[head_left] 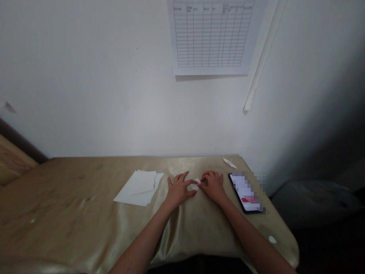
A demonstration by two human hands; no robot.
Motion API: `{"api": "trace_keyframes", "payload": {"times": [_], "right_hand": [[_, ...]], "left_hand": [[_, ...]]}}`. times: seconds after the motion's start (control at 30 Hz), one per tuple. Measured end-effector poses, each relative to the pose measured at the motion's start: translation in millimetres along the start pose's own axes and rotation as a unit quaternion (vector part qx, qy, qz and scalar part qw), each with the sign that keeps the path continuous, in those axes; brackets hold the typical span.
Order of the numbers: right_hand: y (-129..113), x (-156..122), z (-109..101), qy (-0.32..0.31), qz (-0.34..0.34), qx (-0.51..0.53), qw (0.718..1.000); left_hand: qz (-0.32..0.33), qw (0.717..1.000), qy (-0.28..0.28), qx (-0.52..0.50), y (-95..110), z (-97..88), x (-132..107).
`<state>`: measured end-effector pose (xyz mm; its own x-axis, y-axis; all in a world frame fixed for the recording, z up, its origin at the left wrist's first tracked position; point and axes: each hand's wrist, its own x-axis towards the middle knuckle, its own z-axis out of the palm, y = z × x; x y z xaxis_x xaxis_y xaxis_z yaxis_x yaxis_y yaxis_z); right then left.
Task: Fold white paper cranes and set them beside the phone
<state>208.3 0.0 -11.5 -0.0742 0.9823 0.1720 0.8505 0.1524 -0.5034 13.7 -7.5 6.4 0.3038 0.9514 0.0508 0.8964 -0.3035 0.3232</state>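
A small piece of folded white paper [195,185] lies on the cloth-covered table between my two hands. My left hand [179,189] grips its left side with thumb and index finger, while the other fingers spread outward. From the right, my right hand [213,185] pinches the paper's edge, its fingers bent and partly hiding it. The exact folds are too small to make out. Left of my left hand lies a stack of white paper sheets [138,188], the top one with a torn right edge.
A phone [241,192] with its screen lit, partly blurred out, lies right of my right hand. Behind it sits a pointed white folded-paper shape [229,163]. A white scrap [272,239] lies near the table's right edge. A printed chart [211,38] hangs on the wall.
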Motion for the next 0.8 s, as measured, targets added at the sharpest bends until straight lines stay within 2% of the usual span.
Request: {"api": "trace_keyframes", "payload": {"times": [0.5, 0.8], "right_hand": [[6.1, 7.2, 2.9, 0.034, 0.008, -0.023, 0.999], [8.8, 4.7, 2.5, 0.031, -0.015, -0.031, 0.999]], "left_hand": [[-0.003, 1.0, -0.009, -0.015, 1.2, -2.2, -1.3], [0.013, 1.0, 0.019, 0.001, 1.2, 3.6, -4.6]]}}
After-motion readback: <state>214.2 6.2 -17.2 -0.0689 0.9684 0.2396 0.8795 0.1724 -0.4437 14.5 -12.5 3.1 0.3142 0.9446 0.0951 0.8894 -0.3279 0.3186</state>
